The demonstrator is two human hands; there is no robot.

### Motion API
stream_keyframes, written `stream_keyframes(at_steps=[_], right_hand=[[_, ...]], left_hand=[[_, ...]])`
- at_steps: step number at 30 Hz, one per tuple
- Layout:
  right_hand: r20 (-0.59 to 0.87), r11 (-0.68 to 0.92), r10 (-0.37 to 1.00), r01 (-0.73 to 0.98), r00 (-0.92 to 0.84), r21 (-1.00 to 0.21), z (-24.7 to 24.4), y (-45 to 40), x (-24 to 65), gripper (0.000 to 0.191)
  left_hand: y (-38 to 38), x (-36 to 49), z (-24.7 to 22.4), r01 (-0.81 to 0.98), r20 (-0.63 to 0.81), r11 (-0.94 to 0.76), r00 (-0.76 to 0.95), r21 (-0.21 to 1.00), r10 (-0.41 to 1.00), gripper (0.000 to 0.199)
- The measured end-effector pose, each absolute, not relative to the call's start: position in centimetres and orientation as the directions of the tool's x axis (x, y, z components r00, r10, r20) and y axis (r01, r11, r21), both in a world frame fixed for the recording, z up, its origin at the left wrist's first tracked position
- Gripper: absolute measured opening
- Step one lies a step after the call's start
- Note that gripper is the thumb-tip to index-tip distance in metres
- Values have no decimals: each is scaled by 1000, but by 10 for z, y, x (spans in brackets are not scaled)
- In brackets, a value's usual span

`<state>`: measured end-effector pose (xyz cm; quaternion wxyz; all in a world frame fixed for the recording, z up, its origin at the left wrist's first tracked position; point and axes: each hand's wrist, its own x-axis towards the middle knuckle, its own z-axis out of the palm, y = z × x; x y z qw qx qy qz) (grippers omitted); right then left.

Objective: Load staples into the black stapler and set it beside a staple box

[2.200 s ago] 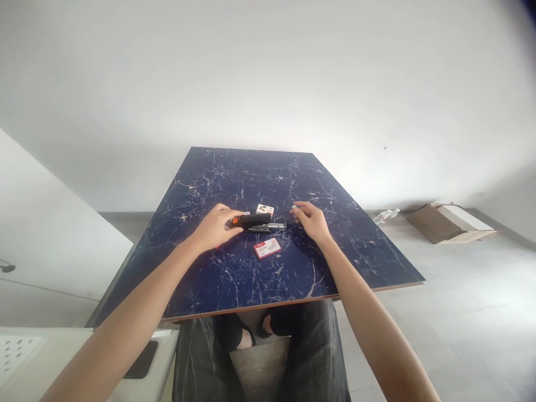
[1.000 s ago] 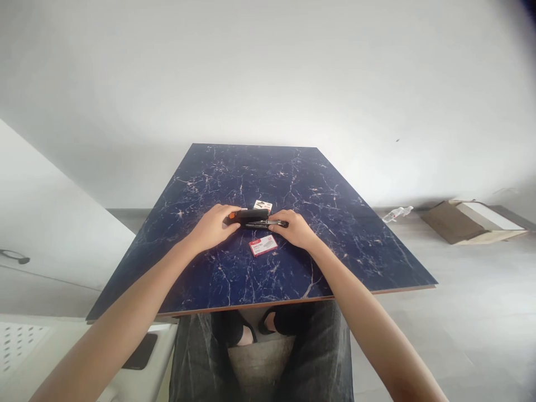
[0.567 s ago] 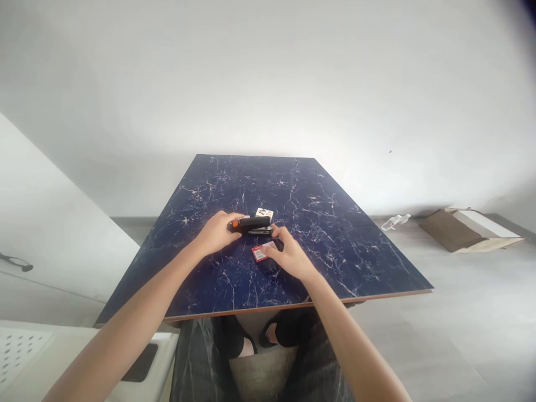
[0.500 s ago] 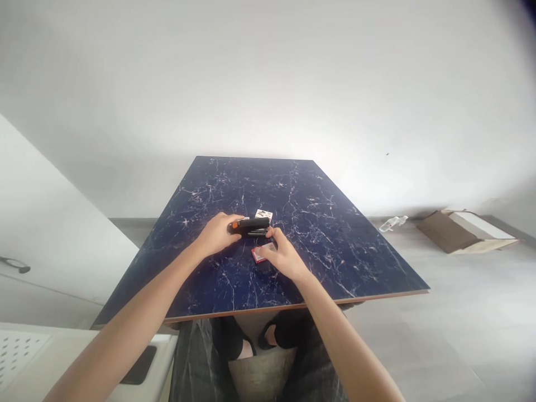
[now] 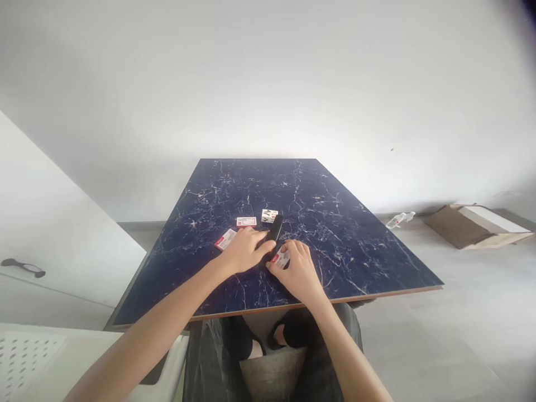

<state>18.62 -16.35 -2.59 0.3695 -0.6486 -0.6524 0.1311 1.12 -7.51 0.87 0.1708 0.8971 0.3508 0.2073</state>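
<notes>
Centre of frame, slightly below middle: my left hand lies over the near end of the black stapler, fingers curled onto it, gripping. The stapler points up and right from the hand, resting on the dark blue marble table. My right hand is just right of it, fingertips pinched around a small red-and-white staple box, which sits on the table touching the stapler's near end, partly hidden by the fingers.

Other boxes: one red-and-white box just left of the left hand, another flat box above the hand, and a small white box with dark print beside the stapler's far tip.

Right edge of frame, on the floor: an open cardboard box and a plastic bottle lying down.
</notes>
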Motion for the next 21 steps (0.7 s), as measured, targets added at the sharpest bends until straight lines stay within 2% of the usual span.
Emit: stream_keyframes(at_steps=[4, 7, 9, 13, 17, 19, 21], right_hand=[[318, 121, 944, 798, 91, -590, -23, -167, 188, 23], [309, 76, 941, 806, 136, -587, -22, -167, 188, 27], [302, 63, 941, 799, 152, -598, -21, -168, 188, 27], [282, 39, 940, 763, 190, -645, -19, -170, 190, 28], [248, 28, 945, 700, 214, -713, -18, -172, 193, 31], [282, 110, 952, 720, 123, -685, -18, -172, 193, 26], [302, 184, 953, 748, 23, -638, -19, -171, 193, 21]], left_hand=[[-60, -28, 24, 679, 210, -632, 602, 374, 770, 53], [-46, -69, 31, 782, -82, -502, 565, 371, 821, 76], [-42, -80, 31, 805, -192, -455, 550, 380, 813, 83], [-45, -55, 26, 711, -111, -498, 621, 497, 776, 74], [-47, -25, 28, 578, -145, -473, 722, 665, 677, 90], [-48, -21, 31, 511, -141, -485, 777, 710, 613, 82], [-50, -21, 34, 481, -118, -508, 799, 715, 590, 66]])
